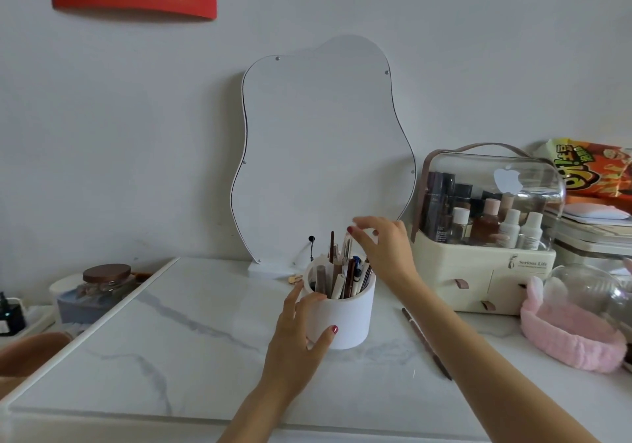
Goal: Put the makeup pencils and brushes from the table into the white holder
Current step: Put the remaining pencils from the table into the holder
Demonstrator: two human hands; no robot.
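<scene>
Head view: fingers loosely spread, the right hand hovers just above pencils standing in the white holder, which the left hand grips. 1 loose pencil lies on the table beside it, likely next, needing a fine pinch.

White marble-veined table, white holder stood upright, gripped by the left hand, brown pencil lay flat nearside of the right hand, cream cosmetics case and pink headband stood right of it.
</scene>
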